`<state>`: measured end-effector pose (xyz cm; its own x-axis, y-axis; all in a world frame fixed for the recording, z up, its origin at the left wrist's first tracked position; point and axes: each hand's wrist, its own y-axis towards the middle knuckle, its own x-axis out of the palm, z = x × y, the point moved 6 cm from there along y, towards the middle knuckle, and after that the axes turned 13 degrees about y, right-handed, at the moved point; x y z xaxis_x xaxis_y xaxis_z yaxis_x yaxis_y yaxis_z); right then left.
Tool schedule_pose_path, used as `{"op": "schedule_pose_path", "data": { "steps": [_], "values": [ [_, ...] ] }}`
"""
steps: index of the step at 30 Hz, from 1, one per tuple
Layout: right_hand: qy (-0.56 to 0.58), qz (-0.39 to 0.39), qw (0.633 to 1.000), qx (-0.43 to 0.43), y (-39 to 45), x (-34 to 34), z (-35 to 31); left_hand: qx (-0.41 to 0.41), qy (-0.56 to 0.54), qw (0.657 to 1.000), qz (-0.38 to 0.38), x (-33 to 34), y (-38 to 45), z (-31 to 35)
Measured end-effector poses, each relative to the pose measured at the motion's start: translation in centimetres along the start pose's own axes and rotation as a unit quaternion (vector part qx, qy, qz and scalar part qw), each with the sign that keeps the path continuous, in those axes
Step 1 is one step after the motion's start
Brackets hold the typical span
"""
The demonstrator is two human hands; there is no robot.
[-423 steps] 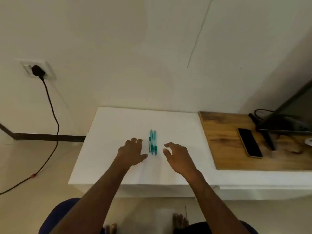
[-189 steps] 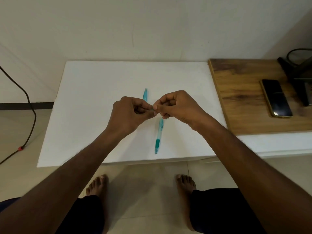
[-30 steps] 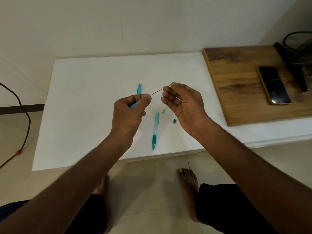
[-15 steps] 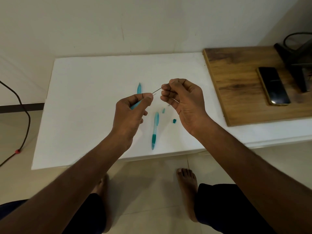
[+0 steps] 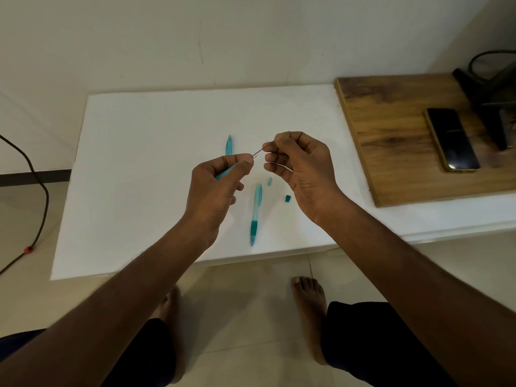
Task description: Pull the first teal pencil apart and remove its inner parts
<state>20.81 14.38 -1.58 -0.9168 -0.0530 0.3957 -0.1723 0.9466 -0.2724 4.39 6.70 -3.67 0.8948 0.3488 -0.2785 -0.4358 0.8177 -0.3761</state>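
Observation:
My left hand [image 5: 216, 185] grips a translucent teal pen barrel [image 5: 226, 172] above the white table [image 5: 139, 169]. My right hand [image 5: 301, 163] pinches a thin refill [image 5: 258, 152] whose near end meets the barrel's mouth at my left fingertips. Under the hands a whole teal pen [image 5: 256, 212] lies on the table, tip toward me. Another teal pen piece [image 5: 229, 144] lies farther back. A tiny clear teal part [image 5: 269, 182] and a small dark teal part [image 5: 288, 198] lie loose beside the whole pen.
A wooden board [image 5: 391, 129] sits on the table's right end with a black phone [image 5: 452, 139] on it and dark gear [image 5: 491, 88] at the back. A black cable [image 5: 36, 188] hangs at the left. My bare feet are on the tiled floor below the front edge.
One pen has been taken apart since the earliest frames. Over the last second my right hand has curled tighter on the refill and edged toward the barrel in my left hand.

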Motion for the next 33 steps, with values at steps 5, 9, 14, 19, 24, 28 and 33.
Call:
{"op": "schedule_pose_path", "data": {
  "steps": [5, 9, 14, 19, 24, 28, 33],
  "values": [
    [0.005, 0.014, 1.0, 0.007, -0.1, -0.1, 0.1, 0.005, -0.011, 1.0, -0.018, 0.2, -0.1, 0.1],
    [0.005, 0.01, 1.0, 0.014, -0.1, -0.1, 0.2, -0.004, -0.034, 0.999, -0.026, 0.3, -0.3, 0.4],
    [-0.038, -0.012, 0.999, -0.002, -0.2, 0.2, 0.4, -0.008, -0.037, 0.999, -0.02, 0.3, -0.2, 0.3],
    [-0.081, -0.034, 0.996, 0.006, -0.3, 0.5, 1.0, 0.0, -0.018, 1.0, -0.02, 0.4, -0.2, 0.2],
    [-0.091, -0.031, 0.995, 0.019, -0.4, 0.5, 1.7, -0.007, -0.006, 1.0, -0.006, 0.2, -0.3, 0.1],
    [-0.098, -0.037, 0.994, 0.025, -0.8, 0.8, 2.1, -0.005, 0.004, 1.0, 0.02, -0.1, -0.3, 0.1],
    [-0.105, -0.054, 0.993, 0.026, -1.4, 1.3, 2.5, -0.006, 0.0, 1.0, 0.026, -0.5, 0.0, -0.3]
  ]
}}
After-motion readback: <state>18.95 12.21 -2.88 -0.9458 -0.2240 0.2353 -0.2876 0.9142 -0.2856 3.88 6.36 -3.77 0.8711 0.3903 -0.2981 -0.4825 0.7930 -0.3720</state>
